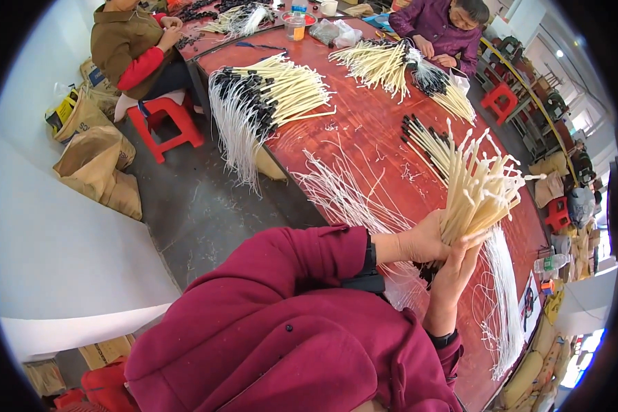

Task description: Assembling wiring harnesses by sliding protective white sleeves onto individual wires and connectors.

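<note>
Both my hands are around one thick bundle of thin, pale yellow sticks [477,199], raised above the red table. White knotted tips fan out at its upper end. My left hand [422,239] wraps it from the left, its fingers mostly hidden behind the sticks. My right hand [454,273] presses against the lower part from the near side. Something dark shows under the hands, partly hidden. Close behind the bundle lie more pale sticks with black ends [426,147]. Loose white strings [353,196] spread over the table to the left, and a long white hank [505,302] lies to the right.
Two heaps of pale sticks with black ends and white strings, a left one [281,93] and a far one [378,62], lie on the red table [364,137]. Two people sit at its far side. A plastic bottle [553,262] stands out at right; a red stool [163,123] is at left.
</note>
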Available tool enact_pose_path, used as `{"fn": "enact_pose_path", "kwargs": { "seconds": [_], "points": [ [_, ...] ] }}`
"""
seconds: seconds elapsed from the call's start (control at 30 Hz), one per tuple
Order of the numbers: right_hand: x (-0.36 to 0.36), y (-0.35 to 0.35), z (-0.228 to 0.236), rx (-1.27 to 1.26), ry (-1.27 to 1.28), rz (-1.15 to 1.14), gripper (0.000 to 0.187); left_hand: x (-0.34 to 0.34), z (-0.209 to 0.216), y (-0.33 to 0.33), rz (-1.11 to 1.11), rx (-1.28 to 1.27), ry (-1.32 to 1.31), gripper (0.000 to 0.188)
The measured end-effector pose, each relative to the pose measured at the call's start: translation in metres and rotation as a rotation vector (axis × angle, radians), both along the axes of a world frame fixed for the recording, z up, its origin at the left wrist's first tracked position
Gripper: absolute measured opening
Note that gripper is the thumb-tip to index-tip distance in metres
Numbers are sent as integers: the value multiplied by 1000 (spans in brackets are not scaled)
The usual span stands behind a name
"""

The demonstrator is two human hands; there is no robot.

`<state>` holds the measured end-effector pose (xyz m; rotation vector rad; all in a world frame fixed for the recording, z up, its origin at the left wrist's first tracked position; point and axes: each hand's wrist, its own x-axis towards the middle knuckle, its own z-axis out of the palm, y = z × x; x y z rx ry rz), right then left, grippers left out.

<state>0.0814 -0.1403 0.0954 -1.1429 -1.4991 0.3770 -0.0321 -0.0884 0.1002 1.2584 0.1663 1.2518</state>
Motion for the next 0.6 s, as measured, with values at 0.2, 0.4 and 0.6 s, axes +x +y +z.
{"fn": "enact_pose_path", "kwargs": {
  "seconds": [0.2, 0.4, 0.6],
  "points": [
    [-32, -17, 10, -59, 76, 59, 61, -15, -18, -7, -20, -33, -9, 52],
    [-39, -20, 5, -155, 31, 121, 60, -34, -31, -7, -34, -117, 105, 54],
    [-40, -19, -5, -122, -115, 53, 56, -42, -33, -17, -75, -191, 9, 57]
  ]
}}
